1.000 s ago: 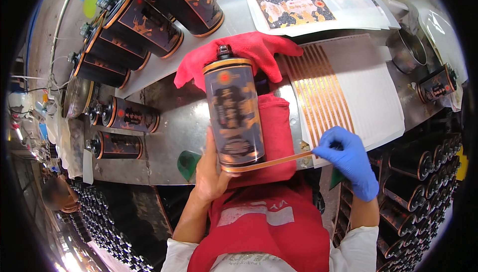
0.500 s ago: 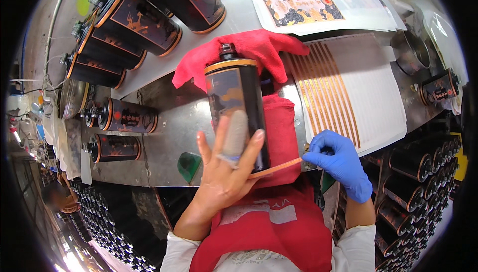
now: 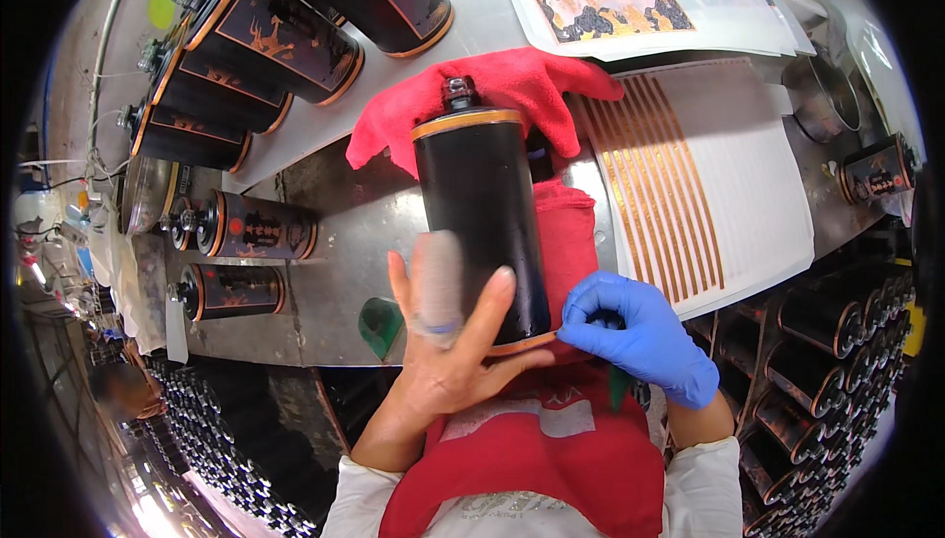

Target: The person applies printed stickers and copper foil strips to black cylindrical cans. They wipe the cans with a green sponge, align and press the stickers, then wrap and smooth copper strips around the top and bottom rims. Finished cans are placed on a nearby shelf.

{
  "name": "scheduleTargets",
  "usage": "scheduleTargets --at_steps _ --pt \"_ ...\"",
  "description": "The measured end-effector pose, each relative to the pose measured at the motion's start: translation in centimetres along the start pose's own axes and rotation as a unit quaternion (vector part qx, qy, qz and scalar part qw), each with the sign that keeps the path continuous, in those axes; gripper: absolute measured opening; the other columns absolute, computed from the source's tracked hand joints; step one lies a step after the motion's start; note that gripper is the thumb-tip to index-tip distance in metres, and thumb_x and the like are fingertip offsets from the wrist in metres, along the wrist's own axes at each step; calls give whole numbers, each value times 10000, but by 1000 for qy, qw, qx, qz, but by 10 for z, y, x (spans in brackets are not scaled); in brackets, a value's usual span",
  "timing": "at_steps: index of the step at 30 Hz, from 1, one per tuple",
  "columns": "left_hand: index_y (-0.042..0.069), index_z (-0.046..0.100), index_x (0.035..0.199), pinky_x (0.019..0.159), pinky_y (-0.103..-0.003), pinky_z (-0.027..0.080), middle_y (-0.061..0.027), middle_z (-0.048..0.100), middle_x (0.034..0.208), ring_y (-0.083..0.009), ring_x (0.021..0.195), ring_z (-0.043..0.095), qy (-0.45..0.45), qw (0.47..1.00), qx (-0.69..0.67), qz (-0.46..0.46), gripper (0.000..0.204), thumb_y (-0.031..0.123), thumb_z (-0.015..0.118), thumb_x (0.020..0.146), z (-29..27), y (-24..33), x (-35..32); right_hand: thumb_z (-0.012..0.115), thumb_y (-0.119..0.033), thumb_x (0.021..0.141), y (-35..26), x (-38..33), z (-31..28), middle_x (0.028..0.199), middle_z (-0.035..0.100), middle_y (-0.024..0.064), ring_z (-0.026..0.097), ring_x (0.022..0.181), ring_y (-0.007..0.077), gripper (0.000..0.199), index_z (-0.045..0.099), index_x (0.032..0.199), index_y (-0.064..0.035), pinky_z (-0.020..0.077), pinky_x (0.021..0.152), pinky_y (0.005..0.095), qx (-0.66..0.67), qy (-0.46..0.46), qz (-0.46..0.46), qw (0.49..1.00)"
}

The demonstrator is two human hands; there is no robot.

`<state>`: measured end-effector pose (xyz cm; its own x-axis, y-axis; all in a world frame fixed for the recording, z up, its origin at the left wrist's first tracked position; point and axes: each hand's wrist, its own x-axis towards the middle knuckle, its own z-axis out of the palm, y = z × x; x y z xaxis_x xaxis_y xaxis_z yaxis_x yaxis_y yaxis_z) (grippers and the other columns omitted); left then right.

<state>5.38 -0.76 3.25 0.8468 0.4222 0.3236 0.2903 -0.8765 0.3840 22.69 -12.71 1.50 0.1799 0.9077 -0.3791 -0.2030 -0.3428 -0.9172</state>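
A large black bottle (image 3: 477,193) lies with its neck away from me and a gold band round its shoulder. Across its near part my left hand (image 3: 443,351) rests with fingers spread; one finger wears a pale wrap. The left thumb lies by the bottle's base rim, where a thin gold-orange strip (image 3: 522,343) runs along the edge. My right hand (image 3: 630,331), in a blue glove, is closed in a pinch on the strip's end, right beside the base. Beneath the bottle is a red cloth (image 3: 563,253).
White backing paper (image 3: 758,213) with several gold strips lies to the right. Printed sheets (image 3: 610,6) are behind it. Labelled black bottles (image 3: 271,36) stand at the left. A metal bowl (image 3: 827,100) sits far right. Racks of bottles (image 3: 822,371) fill the lower sides.
The bottle has rolled, so its label has gone from sight and plain black faces up. My right hand has moved left to the base, and the strip's loose length is much shorter.
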Motion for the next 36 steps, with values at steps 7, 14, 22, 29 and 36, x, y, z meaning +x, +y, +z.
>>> scheduleTargets --at_steps 7,14,22,29,36 --pt "-71 345 1325 1023 -611 155 -361 373 1297 -533 1247 308 0 995 -89 -45 982 436 801 617 18 -18 -18 690 -133 790 -10 4 8 721 572 19 498 606 70 126 629 791 -22 424 572 216 -59 -7 48 997" --pt "-104 128 1387 910 -462 422 -341 479 1203 -458 1109 516 19 973 -226 -49 1109 323 821 634 26 -29 -32 722 -161 765 -12 4 14 711 578 22 506 598 72 174 633 786 -13 433 569 223 -52 -11 38 998" --pt "-84 -25 1405 1019 -424 292 -285 266 1390 -394 1278 319 21 928 -360 -93 1029 330 682 783 31 -39 -41 753 -135 734 1 -4 4 691 579 -4 506 605 48 168 638 777 -21 434 558 203 19 98 77 992" --pt "45 -51 1449 1097 -408 168 -199 79 1498 -293 1381 148 45 756 -634 -153 913 51 588 796 9 -11 -23 495 -354 924 40 -3 -33 768 564 39 549 572 92 335 585 952 -33 473 531 241 424 144 74 891" --pt "6 33 1444 1026 -333 325 -168 178 1472 -243 1330 283 39 770 -598 -219 888 -70 590 757 6 10 -15 634 -22 759 13 -28 -9 1044 559 123 584 917 168 437 446 1153 -2 491 826 271 400 176 3 899"
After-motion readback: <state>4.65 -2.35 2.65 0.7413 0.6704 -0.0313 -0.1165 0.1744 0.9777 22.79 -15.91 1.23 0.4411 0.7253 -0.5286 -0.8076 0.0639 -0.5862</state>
